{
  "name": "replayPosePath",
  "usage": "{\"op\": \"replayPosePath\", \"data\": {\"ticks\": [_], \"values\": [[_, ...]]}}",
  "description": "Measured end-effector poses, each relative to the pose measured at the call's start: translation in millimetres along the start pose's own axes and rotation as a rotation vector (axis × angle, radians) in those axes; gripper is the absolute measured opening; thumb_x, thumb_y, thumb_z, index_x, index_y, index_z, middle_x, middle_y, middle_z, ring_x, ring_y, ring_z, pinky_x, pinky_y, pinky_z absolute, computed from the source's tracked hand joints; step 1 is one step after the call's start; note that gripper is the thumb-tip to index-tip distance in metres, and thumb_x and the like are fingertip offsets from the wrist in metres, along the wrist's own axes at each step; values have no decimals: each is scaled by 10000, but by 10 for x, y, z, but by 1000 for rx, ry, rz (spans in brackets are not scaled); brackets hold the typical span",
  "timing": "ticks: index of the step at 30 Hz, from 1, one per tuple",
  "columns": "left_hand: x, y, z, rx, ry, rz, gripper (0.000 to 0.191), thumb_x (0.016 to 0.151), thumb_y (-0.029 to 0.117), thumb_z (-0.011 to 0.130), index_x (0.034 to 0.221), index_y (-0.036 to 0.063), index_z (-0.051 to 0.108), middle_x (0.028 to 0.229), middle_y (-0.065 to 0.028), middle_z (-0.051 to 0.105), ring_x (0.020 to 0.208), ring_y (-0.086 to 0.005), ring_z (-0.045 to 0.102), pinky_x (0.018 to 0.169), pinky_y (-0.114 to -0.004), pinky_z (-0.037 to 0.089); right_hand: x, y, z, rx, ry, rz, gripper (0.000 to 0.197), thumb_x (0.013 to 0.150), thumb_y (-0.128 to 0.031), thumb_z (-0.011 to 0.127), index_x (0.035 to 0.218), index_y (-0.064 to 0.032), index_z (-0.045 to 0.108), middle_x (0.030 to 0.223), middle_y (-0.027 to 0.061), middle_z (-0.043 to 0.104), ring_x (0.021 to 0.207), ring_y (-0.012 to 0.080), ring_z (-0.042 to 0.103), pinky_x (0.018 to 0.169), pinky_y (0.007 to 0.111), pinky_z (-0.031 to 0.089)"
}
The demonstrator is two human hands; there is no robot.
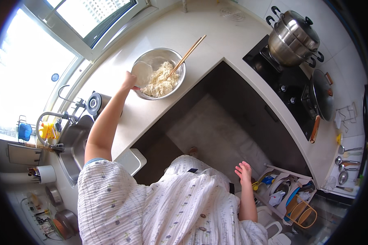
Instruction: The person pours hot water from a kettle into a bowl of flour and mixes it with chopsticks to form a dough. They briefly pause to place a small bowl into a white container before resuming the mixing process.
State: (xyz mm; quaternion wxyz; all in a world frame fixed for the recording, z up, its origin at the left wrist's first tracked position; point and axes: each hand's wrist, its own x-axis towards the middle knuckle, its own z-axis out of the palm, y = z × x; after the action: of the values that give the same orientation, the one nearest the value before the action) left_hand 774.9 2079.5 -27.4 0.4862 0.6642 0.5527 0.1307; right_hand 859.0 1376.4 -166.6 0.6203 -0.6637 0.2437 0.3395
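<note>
My left hand [130, 81] grips the rim or handle of a shallow, translucent bowl-like vessel [142, 73] tilted over the left side of a stainless steel mixing bowl [157, 52]. Shaggy, pale dough [162, 81] lies in the mixing bowl, and whether anything remains in the tilted vessel is unclear. A pair of wooden chopsticks [188, 54] leans in the dough and sticks out over the bowl's right rim. Away from the worktop, my right hand [243, 171] hangs at my right side with its fingers spread and nothing in them.
The pale countertop [213, 33] bends around a corner. At its left are a lidded metal vessel [97, 103] and a sink [75, 147]. To the right, a steel steamer pot [293, 39] and a lidded wok [322, 95] stand on the black hob [283, 92]. An open window [93, 33] adjoins the counter.
</note>
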Motion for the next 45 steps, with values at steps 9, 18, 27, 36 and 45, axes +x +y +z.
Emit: {"op": "replayPosePath", "data": {"ticks": [9, 18, 27, 36, 45], "values": [[-188, 306, 443, 749, 245, 747, 248, 781, -89, 490, 1023, -56, 451, 1135, -294, 499, 846, -464, 609, 711, -484, 541, 119, -6, 143, -129, 20, 28, 369, 867, -119, 616, 1215, -66, 507, 1052, 66, 605, 853, 204, 644, 707, 355, 550], [-400, 521, 151, 1092, 300, 1098, 436, 790, -26, 535, 1212, -35, 426, 1242, -186, 444, 899, -381, 611, 822, -402, 539, 175, 128, 95, -236, -36, 34, 344, 866, -140, 632, 1188, -68, 533, 1055, 66, 611, 851, 185, 646, 699, 336, 551], [245, 357, -75, 232, 352, 494, 385, 854, 27, 554, 1226, -33, 472, 1131, -223, 532, 976, -360, 595, 752, -392, 570, 33, 488, -613, -95, 70, 32, 334, 860, -153, 640, 1176, -84, 557, 1041, 49, 616, 810, 164, 645, 681, 316, 545], [-2610, 784, 2096, -203, -815, 177, 479, 816, 76, 519, 1283, -21, 464, 1136, -161, 593, 984, -261, 633, 730, -335, 590, -800, 1531, -1840, 48, 373, -84, 272, 853, -88, 587, 1122, -45, 594, 874, 81, 654, 705, 152, 634, 588, 279, 511], [-7620, -182, 5146, 353, -1922, 16, 433, 822, 70, 500, 1229, -76, 497, 1113, -159, 617, 954, -251, 656, 704, -341, 596, -2104, 3105, -2864, 621, 798, -116, 277, 859, -150, 626, 1099, -16, 587, 903, 73, 645, 766, 145, 637, 639, 274, 509]]}}
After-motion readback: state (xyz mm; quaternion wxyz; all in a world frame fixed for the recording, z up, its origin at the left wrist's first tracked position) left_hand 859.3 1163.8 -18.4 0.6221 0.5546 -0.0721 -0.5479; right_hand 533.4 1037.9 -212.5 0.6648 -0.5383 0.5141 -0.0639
